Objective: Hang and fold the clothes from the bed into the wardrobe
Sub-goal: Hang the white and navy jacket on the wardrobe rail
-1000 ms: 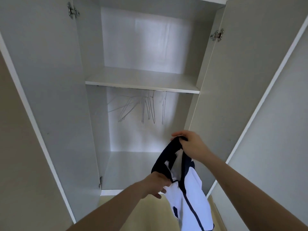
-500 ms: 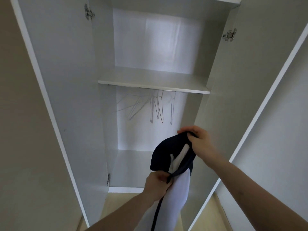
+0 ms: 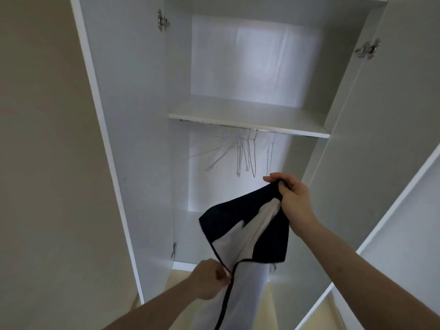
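Observation:
I hold a navy and white garment (image 3: pixel 240 236) in front of the open white wardrobe (image 3: pixel 250 115). My right hand (image 3: pixel 292 198) grips its dark upper edge, raised toward the hanging space. My left hand (image 3: pixel 209 279) pinches the garment's lower white part beside a dark seam, low in the view. The rest of the cloth hangs down between my forearms and leaves the frame at the bottom. Several thin wire hangers (image 3: pixel 245 153) hang from the rail under the shelf, just above and left of my right hand.
Both wardrobe doors stand open: the left door (image 3: pixel 133 115) and the right door (image 3: pixel 371 139). A beige wall (image 3: pixel 42 139) is at the left. Another white panel (image 3: pixel 404 222) lies at the far right. Pale yellow floor (image 3: pixel 273 306) shows below.
The view has shifted, so the wardrobe sits further right. My right hand has lifted the garment's dark edge nearer the hangers, and the cloth is spread wider between both hands.

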`<action>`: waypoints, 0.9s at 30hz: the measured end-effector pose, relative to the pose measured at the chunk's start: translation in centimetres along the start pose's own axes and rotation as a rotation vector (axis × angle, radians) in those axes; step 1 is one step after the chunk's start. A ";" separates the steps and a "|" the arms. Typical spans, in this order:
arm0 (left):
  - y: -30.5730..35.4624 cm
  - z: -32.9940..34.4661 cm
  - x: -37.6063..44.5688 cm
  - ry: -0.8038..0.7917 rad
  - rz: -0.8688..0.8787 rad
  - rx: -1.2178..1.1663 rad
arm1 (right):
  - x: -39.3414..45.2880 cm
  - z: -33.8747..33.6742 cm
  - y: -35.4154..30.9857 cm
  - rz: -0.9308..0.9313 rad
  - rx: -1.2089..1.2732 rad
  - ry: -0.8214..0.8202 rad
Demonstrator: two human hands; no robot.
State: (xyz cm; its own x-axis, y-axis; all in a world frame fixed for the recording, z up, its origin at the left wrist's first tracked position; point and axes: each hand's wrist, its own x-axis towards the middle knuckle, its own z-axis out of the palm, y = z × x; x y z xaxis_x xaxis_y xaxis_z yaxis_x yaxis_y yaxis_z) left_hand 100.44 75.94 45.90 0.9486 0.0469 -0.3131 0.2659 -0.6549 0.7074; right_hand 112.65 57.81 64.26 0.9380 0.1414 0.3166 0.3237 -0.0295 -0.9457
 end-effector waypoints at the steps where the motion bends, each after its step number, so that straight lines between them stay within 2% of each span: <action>1: -1.0 0.0 -0.2 -0.019 -0.023 0.033 | 0.4 0.0 -0.2 -0.003 0.029 0.022; 4: -2.4 -0.3 0.0 -0.007 -0.047 -0.081 | 1.2 0.1 -0.8 -0.009 0.038 -0.028; 7: -0.6 -2.3 1.3 0.029 0.015 -0.448 | 1.3 0.9 -0.9 -0.026 -0.025 -0.175; 9: 1.1 -4.0 2.6 0.096 0.042 -0.574 | 1.1 1.5 -0.5 -0.025 -0.064 -0.248; 14: 2.4 -6.7 6.1 0.253 -0.024 -0.609 | 1.9 1.0 1.1 0.009 -0.127 -0.312; 19: 2.5 -9.4 9.6 0.341 -0.083 -0.736 | 5.7 -1.6 3.7 0.039 -0.227 -0.242; 23: 3.5 -12.1 13.0 0.414 -0.007 -0.576 | 10.2 -3.4 7.3 0.095 -0.430 -0.211; 27: 6.6 -14.4 16.6 0.549 0.117 -0.446 | 15.0 -4.9 12.4 0.300 -0.560 -0.260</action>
State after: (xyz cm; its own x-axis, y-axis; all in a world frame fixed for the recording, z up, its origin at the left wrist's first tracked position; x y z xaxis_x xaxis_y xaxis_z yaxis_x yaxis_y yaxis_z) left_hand 120.48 83.26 54.52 0.8934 0.4449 0.0618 0.0907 -0.3135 0.9453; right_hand 131.31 54.73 57.64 0.9594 0.2779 -0.0475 0.1353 -0.6017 -0.7872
